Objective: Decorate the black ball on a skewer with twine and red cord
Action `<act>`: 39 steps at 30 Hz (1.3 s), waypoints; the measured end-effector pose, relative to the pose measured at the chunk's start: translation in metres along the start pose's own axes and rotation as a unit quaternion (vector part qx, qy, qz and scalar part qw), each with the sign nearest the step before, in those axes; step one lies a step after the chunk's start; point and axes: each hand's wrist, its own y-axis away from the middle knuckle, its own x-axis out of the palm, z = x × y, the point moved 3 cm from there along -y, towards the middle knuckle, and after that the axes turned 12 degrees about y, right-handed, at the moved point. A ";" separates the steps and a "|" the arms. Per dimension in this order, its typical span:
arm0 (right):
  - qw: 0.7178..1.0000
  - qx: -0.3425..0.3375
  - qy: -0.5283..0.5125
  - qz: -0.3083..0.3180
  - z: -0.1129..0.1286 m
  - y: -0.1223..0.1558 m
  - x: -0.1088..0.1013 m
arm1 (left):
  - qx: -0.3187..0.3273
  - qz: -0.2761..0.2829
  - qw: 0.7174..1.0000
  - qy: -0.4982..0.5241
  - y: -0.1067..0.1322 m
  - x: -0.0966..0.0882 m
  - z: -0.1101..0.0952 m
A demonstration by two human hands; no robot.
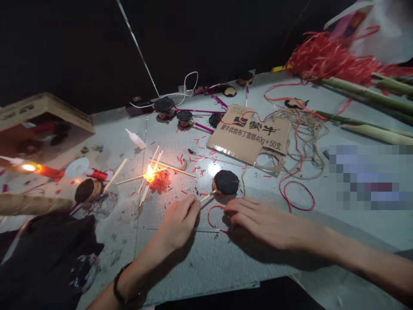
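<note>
My left hand [179,221] is closed on a thin wooden stick [206,197] whose far end meets a round black disc [226,182] lying on the grey tabletop [206,262]. My right hand [261,221] rests flat with its fingers apart, holding nothing, and its fingertips reach a loop of red cord [215,215]. A thin metal skewer [193,230] lies under and just beyond my left hand. A small flame [149,174] burns among crossed wooden sticks [167,168] to the left of the disc.
A cut cardboard sheet [248,133] with printed Chinese text lies beyond my hands, beside a tangle of twine [306,137]. Several black discs with magenta sticks stand at the back. Green stalks [364,97] with red raffia lie right; a lit red candle [45,171] lies left.
</note>
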 end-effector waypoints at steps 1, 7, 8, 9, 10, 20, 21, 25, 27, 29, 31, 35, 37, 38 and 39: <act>0.997 0.053 -0.054 -0.018 0.001 0.000 -0.007 | -0.012 -0.009 0.999 0.042 0.000 0.002 0.001; 0.921 0.285 -0.199 -0.177 0.005 -0.007 -0.026 | -0.094 -0.008 0.913 0.398 0.011 0.029 0.010; 0.910 0.300 -0.215 -0.188 0.007 -0.010 -0.022 | -0.108 0.006 0.892 0.439 0.013 0.034 0.010; 0.903 0.308 -0.227 -0.193 0.008 -0.013 -0.019 | -0.117 0.019 0.876 0.467 0.016 0.037 0.009; 0.900 0.312 -0.234 -0.194 0.009 -0.017 -0.015 | -0.117 0.025 0.866 0.486 0.018 0.039 0.008; 0.893 0.309 -0.248 -0.214 0.017 -0.027 -0.004 | -0.071 0.038 0.861 0.503 0.021 0.040 0.007; 0.892 0.311 -0.249 -0.212 0.018 -0.027 -0.003 | -0.069 0.037 0.860 0.504 0.021 0.041 0.008; 0.884 0.321 -0.256 -0.224 0.018 -0.028 0.002 | -0.071 0.032 0.862 0.501 0.023 0.042 0.011; 0.879 0.326 -0.262 -0.229 0.019 -0.027 0.004 | -0.076 0.031 0.866 0.494 0.023 0.043 0.011; 0.879 0.326 -0.265 -0.225 0.020 -0.027 0.006 | -0.079 0.030 0.872 0.482 0.024 0.043 0.011; 0.880 0.323 -0.265 -0.224 0.020 -0.027 0.007 | -0.082 0.029 0.879 0.469 0.024 0.043 0.010; 0.888 0.307 -0.259 -0.224 0.020 -0.028 0.004 | -0.086 0.016 0.891 0.445 0.024 0.043 0.009; 0.895 0.299 -0.254 -0.214 0.020 -0.029 0.003 | -0.075 0.011 0.894 0.441 0.024 0.042 0.007; 0.899 0.295 -0.249 -0.207 0.020 -0.029 0.003 | -0.068 0.010 0.893 0.444 0.023 0.043 0.007; 0.903 0.292 -0.243 -0.202 0.021 -0.029 0.003 | -0.064 0.011 0.892 0.447 0.023 0.043 0.006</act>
